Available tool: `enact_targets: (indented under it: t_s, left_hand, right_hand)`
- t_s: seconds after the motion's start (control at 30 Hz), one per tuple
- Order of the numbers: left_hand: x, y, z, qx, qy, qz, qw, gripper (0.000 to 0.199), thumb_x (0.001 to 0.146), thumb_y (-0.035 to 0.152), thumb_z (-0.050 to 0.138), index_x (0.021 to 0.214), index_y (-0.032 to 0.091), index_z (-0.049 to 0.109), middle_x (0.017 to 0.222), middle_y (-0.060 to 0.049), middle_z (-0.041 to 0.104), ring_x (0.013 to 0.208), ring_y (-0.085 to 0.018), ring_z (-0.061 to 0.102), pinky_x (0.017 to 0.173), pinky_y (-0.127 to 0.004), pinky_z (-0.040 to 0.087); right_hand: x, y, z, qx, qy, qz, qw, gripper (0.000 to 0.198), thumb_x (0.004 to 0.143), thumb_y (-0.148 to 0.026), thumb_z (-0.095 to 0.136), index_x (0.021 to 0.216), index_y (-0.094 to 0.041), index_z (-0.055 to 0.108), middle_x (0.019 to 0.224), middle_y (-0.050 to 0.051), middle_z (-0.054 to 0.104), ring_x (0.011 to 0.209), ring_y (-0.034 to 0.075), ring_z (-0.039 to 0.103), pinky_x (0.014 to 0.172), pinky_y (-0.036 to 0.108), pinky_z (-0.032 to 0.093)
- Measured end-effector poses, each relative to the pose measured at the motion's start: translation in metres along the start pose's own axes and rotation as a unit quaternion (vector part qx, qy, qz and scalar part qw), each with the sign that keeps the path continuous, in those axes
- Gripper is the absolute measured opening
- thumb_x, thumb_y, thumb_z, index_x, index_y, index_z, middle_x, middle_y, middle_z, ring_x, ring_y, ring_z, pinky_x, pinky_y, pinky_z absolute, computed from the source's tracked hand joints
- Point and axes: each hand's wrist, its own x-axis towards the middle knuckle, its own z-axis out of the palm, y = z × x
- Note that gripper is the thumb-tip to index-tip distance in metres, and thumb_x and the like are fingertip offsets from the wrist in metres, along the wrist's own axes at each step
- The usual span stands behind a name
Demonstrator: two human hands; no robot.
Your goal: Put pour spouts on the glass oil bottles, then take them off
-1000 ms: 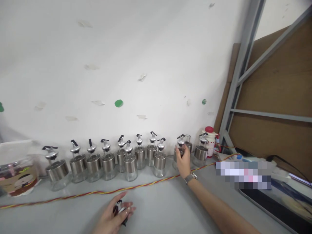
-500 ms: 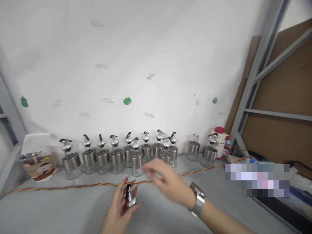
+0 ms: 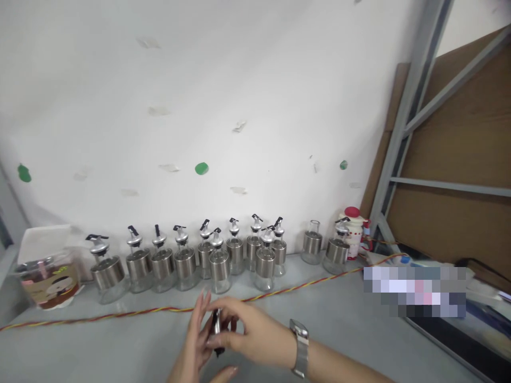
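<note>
Just above the table, a pourer stopper (image 3: 217, 325) with a black lever and a silver body is between my hands. My right hand (image 3: 255, 332), with a metal watch on its wrist, pinches it between thumb and fingers. My left hand (image 3: 190, 343) is directly beside it on the left, fingers stretched upward and thumb spread away below; whether its fingertips touch the stopper is hidden. Behind them stands a row of glass bottles with steel sleeves, many topped with similar stoppers. The nearest is a stoppered bottle (image 3: 220, 271). Farther right, one bottle (image 3: 312, 243) has a bare neck.
A red-and-yellow twisted cord (image 3: 159, 309) crosses the grey table (image 3: 99, 351) before the bottles. A drink container with a printed sleeve (image 3: 51, 282) is at left. At right are a white-and-red flask (image 3: 354, 234), another stoppered bottle (image 3: 336, 254) and a blurred-out item (image 3: 415, 291).
My right hand has come down and left from near the bottles and taken hold of the stopper that lay in my left hand. My left thumb has moved off it. The view has shifted slightly.
</note>
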Motion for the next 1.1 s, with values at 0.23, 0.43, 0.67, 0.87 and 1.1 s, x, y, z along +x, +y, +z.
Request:
enact_targets:
  t_s: [0.23, 0.43, 0.67, 0.87, 1.1]
  left_hand:
    - [-0.004, 0.006, 0.003, 0.079, 0.046, 0.075, 0.993, 0.073, 0.062, 0.03, 0.069, 0.127, 0.027, 0.035, 0.139, -0.009, 0.033, 0.118, -0.032, 0.042, 0.092, -0.04, 0.041]
    - [-0.002, -0.018, -0.011, 0.204, -0.01, 0.137, 0.969, 0.057, 0.082, 0.04, 0.045, 0.133, 0.031, 0.022, 0.14, -0.007, 0.027, 0.118, -0.027, 0.042, 0.085, -0.038, 0.046]
    - [0.003, -0.031, -0.02, 0.28, -0.037, 0.163, 0.945, 0.043, 0.087, 0.038, 0.035, 0.129, 0.037, 0.027, 0.134, -0.005, 0.034, 0.112, -0.023, 0.048, 0.08, -0.033, 0.049]
    - [0.002, -0.039, -0.022, 0.303, -0.046, 0.186, 0.933, 0.042, 0.085, 0.029, 0.038, 0.126, 0.035, 0.032, 0.13, -0.007, 0.036, 0.108, -0.021, 0.051, 0.078, -0.032, 0.05]
    - [0.004, -0.047, -0.026, 0.306, -0.062, 0.177, 0.933, 0.044, 0.082, 0.024, 0.037, 0.125, 0.033, 0.034, 0.128, -0.007, 0.04, 0.107, -0.02, 0.053, 0.078, -0.03, 0.05]
  right_hand:
    - [0.013, -0.011, -0.075, 0.115, 0.178, -0.035, 0.977, 0.025, 0.083, -0.037, 0.05, 0.1, -0.022, 0.061, 0.077, 0.001, 0.064, 0.07, 0.013, 0.059, 0.064, 0.026, 0.046]
    - [0.0, 0.002, -0.176, 0.042, 0.414, -0.045, 0.908, 0.043, 0.08, -0.045, 0.05, 0.115, -0.022, 0.055, 0.084, 0.003, 0.065, 0.073, 0.016, 0.06, 0.061, 0.027, 0.047]
    - [0.003, 0.056, -0.223, -0.41, 0.497, -0.045, 0.764, 0.042, 0.086, -0.037, 0.038, 0.12, -0.017, 0.052, 0.089, 0.01, 0.062, 0.081, 0.022, 0.055, 0.075, 0.037, 0.043]
    - [0.008, 0.089, -0.234, -0.486, 0.476, -0.031, 0.732, 0.04, 0.084, -0.034, 0.037, 0.111, -0.015, 0.059, 0.096, 0.014, 0.059, 0.09, 0.027, 0.049, 0.081, 0.043, 0.037]
    - [0.004, 0.108, -0.249, -0.509, 0.504, 0.006, 0.698, 0.043, 0.087, -0.03, 0.027, 0.111, -0.013, 0.06, 0.08, 0.012, 0.059, 0.073, 0.023, 0.053, 0.067, 0.034, 0.042]
